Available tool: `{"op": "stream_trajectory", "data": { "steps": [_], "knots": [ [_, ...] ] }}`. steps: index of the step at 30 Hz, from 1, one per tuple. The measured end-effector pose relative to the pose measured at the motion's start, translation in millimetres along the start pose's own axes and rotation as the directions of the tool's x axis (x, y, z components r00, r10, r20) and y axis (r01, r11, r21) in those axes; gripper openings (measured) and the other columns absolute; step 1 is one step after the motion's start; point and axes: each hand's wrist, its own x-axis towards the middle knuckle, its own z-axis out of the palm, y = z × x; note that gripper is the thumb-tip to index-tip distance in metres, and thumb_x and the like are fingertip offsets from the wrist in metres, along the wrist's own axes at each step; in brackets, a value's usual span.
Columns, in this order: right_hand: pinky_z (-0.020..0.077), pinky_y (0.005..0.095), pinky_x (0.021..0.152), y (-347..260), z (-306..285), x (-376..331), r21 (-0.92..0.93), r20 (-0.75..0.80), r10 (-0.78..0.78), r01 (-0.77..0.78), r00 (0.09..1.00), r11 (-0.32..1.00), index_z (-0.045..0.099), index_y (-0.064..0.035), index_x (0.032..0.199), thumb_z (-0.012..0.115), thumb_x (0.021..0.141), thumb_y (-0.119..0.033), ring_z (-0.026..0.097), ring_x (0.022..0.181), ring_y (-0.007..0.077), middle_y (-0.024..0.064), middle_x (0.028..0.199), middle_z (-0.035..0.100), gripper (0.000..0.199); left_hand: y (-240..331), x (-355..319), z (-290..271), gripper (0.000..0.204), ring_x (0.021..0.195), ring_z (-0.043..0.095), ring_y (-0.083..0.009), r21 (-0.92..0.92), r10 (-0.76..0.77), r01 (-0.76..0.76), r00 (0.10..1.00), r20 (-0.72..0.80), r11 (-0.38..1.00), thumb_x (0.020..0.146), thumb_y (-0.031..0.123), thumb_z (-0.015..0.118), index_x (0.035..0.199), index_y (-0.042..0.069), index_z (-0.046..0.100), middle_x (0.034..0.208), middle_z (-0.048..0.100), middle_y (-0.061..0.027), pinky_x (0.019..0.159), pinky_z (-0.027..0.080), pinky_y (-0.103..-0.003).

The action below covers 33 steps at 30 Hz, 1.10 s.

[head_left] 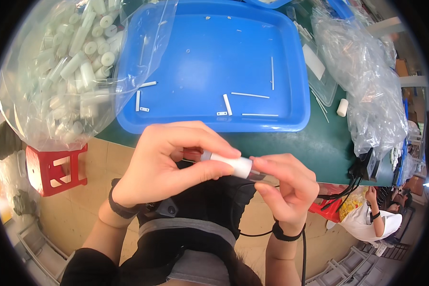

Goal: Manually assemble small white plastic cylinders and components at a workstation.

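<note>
The scene is viewed from a single head-worn fisheye camera, aimed steeply downward. The table point(319, 148) edge is seen close, just ahead.

- Small white plastic cylinder point(237, 165) with a clear tube end, lying roughly level, pinched from both sides, above the near edge of the green bench point(319, 148).

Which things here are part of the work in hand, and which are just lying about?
In hand:
left hand and right hand holding the white cylinder
clear bag of white cylinders
blue tray with thin white sticks

Lying about:
red stool
crumpled clear bags
lone white cylinder on green table
</note>
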Motion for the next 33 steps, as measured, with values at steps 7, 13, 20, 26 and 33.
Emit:
{"op": "stream_trajectory", "data": {
  "steps": [7,13,20,26,33],
  "knots": [
    [0.0510,0.0256,0.061,-3.7,0.8,-3.3,-0.074,-0.051,0.045,-0.048,0.998,0.996,0.068,0.0007,0.099,0.071,0.069,0.003,0.064,0.073,0.0203,0.0135,0.089,0.067,0.030,-5.1,-5.6,-3.2,0.021,0.082,0.065,-0.0172,-0.069,-0.007,0.002,0.997,-0.076,0.998,0.073,-0.009,0.068,0.094,-0.006,0.066,0.089,0.066,-0.0124,0.069,0.053,-0.025],
    [0.0504,0.0259,0.058,-5.9,14.6,-1.0,-0.086,-0.044,-0.004,0.000,0.999,0.996,0.069,-0.0015,0.098,0.074,0.069,-0.002,0.065,0.074,0.0202,0.0128,0.089,0.067,0.029,-7.2,-8.9,-0.3,0.025,0.077,0.067,-0.0207,0.240,0.271,-0.258,0.963,-0.019,0.936,0.064,-0.011,0.073,0.088,-0.002,0.070,0.087,0.066,-0.0177,0.064,0.054,-0.027],
    [0.0553,0.0288,0.070,-14.6,22.1,-4.8,-0.191,-0.063,-0.098,0.084,0.993,0.978,0.070,-0.0060,0.098,0.072,0.071,0.000,0.065,0.076,0.0203,0.0116,0.087,0.066,0.027,-2.5,-17.0,6.4,0.024,0.073,0.066,-0.0197,0.424,0.443,-0.411,0.896,0.025,0.807,0.068,-0.010,0.070,0.091,-0.001,0.069,0.091,0.064,-0.0170,0.057,0.056,-0.024],
    [0.0560,0.0301,0.071,-24.1,25.7,-7.0,-0.260,-0.041,-0.162,0.146,0.986,0.955,0.071,-0.0113,0.096,0.073,0.068,0.002,0.065,0.080,0.0202,0.0104,0.093,0.064,0.031,-13.6,-14.8,-2.0,0.020,0.079,0.066,-0.0227,0.325,0.536,-0.536,0.838,0.097,0.779,0.067,-0.008,0.073,0.086,-0.002,0.069,0.089,0.064,-0.0159,0.063,0.056,-0.028],
    [0.0556,0.0290,0.072,-24.7,32.5,-13.9,-0.179,-0.140,-0.053,0.028,0.989,0.983,0.068,-0.0026,0.097,0.075,0.069,0.002,0.065,0.084,0.0226,0.0139,0.096,0.065,0.030,-14.8,-19.8,-4.9,0.027,0.079,0.066,-0.0242,0.166,0.334,-0.333,0.942,0.024,0.928,0.061,-0.001,0.081,0.085,-0.001,0.068,0.088,0.064,-0.0153,0.066,0.054,-0.030]
  ]
}}
